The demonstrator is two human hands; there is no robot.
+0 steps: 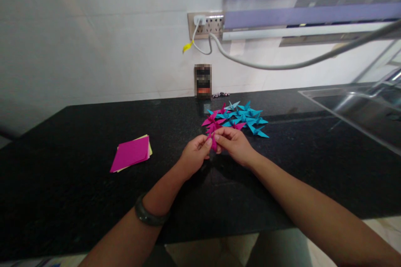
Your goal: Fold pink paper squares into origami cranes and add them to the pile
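Note:
My left hand (194,155) and my right hand (234,144) meet over the black counter (78,200), fingers pinched together on a small folded magenta paper piece (214,142). Just behind them lies a pile of folded paper cranes (238,117), magenta ones on the left and teal ones on the right. To the left, well apart from my hands, a flat stack of square paper sheets (131,153) rests on the counter, magenta on top with pale yellow beneath. A dark bangle circles my left wrist.
A small dark object (202,81) stands against the white tiled wall behind the cranes. Above it a socket strip (205,25) holds a white plug and cable. A steel sink (360,106) sits at the right. The counter's front edge runs below my forearms.

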